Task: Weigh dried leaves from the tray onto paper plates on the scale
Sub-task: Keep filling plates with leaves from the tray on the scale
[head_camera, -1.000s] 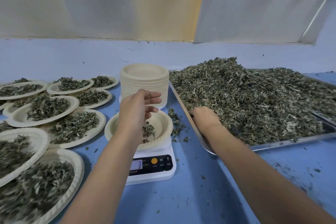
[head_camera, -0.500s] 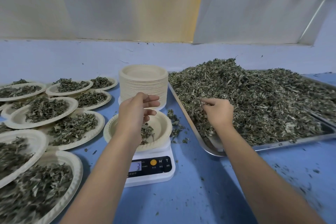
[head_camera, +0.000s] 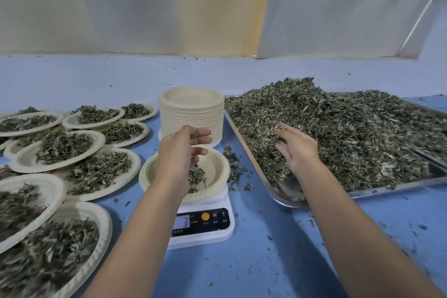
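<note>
A white digital scale (head_camera: 205,227) carries a paper plate (head_camera: 219,164) with a small clump of dried leaves (head_camera: 197,176) in it. My left hand (head_camera: 180,150) hovers just above that plate, fingers loosely extended and apart, holding nothing that I can see. A metal tray (head_camera: 285,201) to the right holds a big heap of dried leaves (head_camera: 350,133). My right hand (head_camera: 297,147) lies on the heap's near left slope, fingers spread and pushing into the leaves.
A tall stack of empty paper plates (head_camera: 191,113) stands right behind the scale. Several plates filled with leaves (head_camera: 60,147) crowd the blue table on the left. Loose leaf crumbs (head_camera: 235,167) lie between scale and tray.
My right hand has risen from the tray's near edge onto the heap and spread its fingers. My left hand has stayed over the plate on the scale.
</note>
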### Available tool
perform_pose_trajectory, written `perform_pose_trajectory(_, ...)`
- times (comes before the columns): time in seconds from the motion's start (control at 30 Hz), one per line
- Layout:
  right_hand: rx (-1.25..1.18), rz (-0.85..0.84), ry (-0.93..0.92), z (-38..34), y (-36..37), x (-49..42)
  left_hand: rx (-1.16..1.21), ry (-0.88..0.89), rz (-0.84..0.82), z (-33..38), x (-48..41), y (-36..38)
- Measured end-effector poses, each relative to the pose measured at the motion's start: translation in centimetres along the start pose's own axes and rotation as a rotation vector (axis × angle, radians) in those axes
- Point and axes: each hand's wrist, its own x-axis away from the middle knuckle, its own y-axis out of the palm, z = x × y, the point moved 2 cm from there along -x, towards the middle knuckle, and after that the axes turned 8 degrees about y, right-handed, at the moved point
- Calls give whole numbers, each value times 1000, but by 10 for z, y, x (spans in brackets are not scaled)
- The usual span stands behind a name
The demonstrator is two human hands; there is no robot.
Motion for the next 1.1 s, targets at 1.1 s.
perform_pose_trajectory(1.1,797,-429,-585,23,109,95,125,103,254,35,-2,-48)
